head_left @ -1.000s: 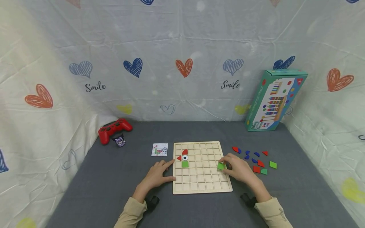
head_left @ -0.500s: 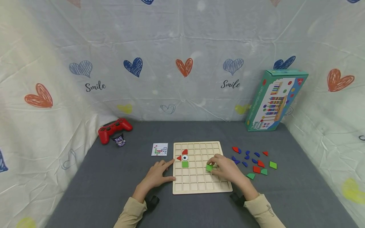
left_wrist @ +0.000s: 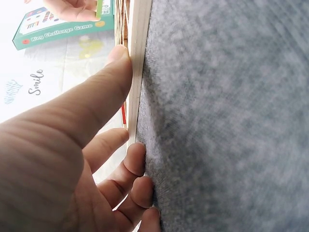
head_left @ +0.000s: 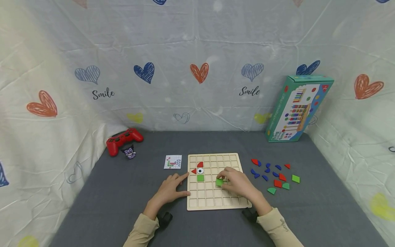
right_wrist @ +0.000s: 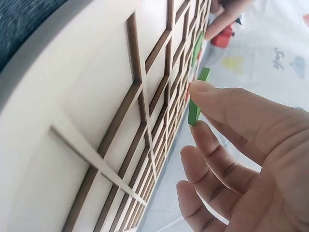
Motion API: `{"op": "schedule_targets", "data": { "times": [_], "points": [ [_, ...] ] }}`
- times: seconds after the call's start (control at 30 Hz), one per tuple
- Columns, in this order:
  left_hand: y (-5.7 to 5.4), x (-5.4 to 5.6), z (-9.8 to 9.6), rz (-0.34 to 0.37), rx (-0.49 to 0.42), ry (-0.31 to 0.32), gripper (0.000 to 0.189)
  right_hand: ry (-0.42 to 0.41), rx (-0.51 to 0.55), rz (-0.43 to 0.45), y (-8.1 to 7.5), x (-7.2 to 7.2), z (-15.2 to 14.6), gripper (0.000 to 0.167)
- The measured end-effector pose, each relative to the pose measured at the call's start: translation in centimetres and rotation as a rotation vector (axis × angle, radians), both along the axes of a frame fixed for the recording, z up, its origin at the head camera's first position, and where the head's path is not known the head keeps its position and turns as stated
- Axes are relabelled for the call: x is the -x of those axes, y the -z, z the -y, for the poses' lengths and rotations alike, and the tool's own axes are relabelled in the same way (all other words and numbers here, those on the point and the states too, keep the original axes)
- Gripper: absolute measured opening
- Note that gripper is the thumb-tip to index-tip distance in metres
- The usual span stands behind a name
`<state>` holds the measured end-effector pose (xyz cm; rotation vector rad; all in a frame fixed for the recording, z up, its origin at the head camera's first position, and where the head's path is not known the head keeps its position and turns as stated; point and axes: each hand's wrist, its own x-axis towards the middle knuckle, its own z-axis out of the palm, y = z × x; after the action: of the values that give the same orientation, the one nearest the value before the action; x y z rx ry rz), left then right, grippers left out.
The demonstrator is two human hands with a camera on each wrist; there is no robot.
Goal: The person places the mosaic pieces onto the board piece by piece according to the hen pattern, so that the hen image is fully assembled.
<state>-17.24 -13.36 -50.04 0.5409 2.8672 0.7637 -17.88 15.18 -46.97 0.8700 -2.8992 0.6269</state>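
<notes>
A pale wooden grid board lies flat on the table. My right hand pinches a green square tile between thumb and fingertips, held over the board's middle. In the right wrist view the green tile is tilted and apart from the grid. My left hand rests at the board's left edge, thumb and index finger touching its rim. Set in the board's upper left are a red quarter-round piece, a red triangle, an eye piece and another green square.
Right of the board lie loose pieces, among them blue half-rounds, a red square and a light green square. A pattern card is at the upper left. Farther back are a red game controller, a small purple figure and a green box.
My right hand has carried the green square tile leftward from the board's right edge to over its middle, uncovering some blue and green pieces. The left hand stays in place.
</notes>
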Motion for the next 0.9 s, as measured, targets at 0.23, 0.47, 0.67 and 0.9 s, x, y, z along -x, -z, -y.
{"op": "schedule_targets", "data": {
  "times": [0.23, 0.47, 0.67, 0.9],
  "points": [
    [0.0, 0.1, 0.0, 0.001, -0.003, 0.000, 0.076, -0.009, 0.003, 0.007, 0.1, 0.0, 0.7, 0.024],
    [0.1, 0.0, 0.0, -0.005, 0.005, -0.003, 0.077, -0.022, -0.007, 0.005, -0.1, 0.1, 1.8, 0.022],
    [0.1, 0.1, -0.1, 0.007, 0.005, -0.009, 0.077, -0.034, -0.001, 0.016, -0.2, 0.1, 2.8, 0.022],
    [0.1, 0.1, -0.1, 0.007, 0.008, -0.008, 0.077, -0.061, 0.000, 0.021, 0.1, 0.4, 3.6, 0.022]
  ]
}}
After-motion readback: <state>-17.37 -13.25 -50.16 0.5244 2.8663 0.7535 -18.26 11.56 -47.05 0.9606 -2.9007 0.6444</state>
